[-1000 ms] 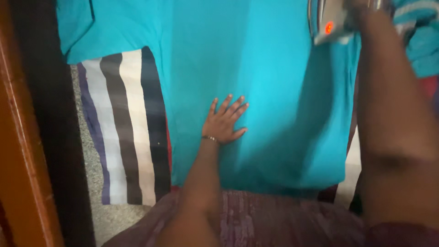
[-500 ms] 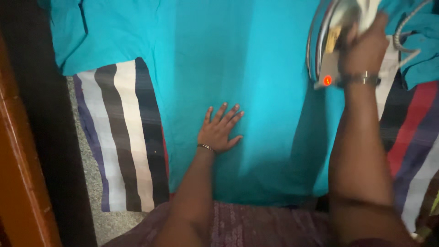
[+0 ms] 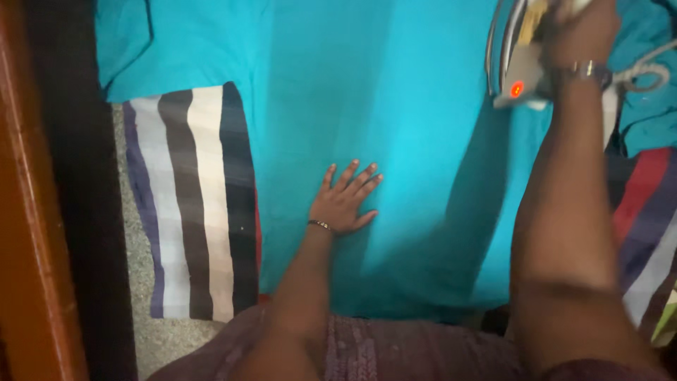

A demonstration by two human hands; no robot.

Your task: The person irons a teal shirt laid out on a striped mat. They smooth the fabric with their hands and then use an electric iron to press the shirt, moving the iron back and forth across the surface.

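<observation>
A turquoise shirt [image 3: 395,106] lies spread flat across the middle and upper part of the frame, one sleeve reaching into the upper left corner. Under it lies a striped cloth [image 3: 194,204] in white, grey, navy and purple bands, showing at the left, with red and purple stripes of it showing again at the right edge.

The left hand [image 3: 343,201] rests palm down on the shirt near the centre of the frame, its fingers [image 3: 356,178] spread wide and flat, gripping nothing; a thin bracelet [image 3: 321,224] circles the wrist.

The right hand [image 3: 582,28] is at the upper right, its fingers closed around the handle of an electric iron [image 3: 518,67]. The iron is tilted with its metal soleplate facing left, and a small red light glows at its rear. A metal bangle [image 3: 587,69] sits on this wrist, and the iron's pale cord [image 3: 645,70] loops just to the right, over bunched turquoise fabric.

A speckled floor [image 3: 137,282] shows at the lower left beside a brown wooden edge [image 3: 32,233]. Maroon clothing [image 3: 409,349] fills the bottom of the frame.
</observation>
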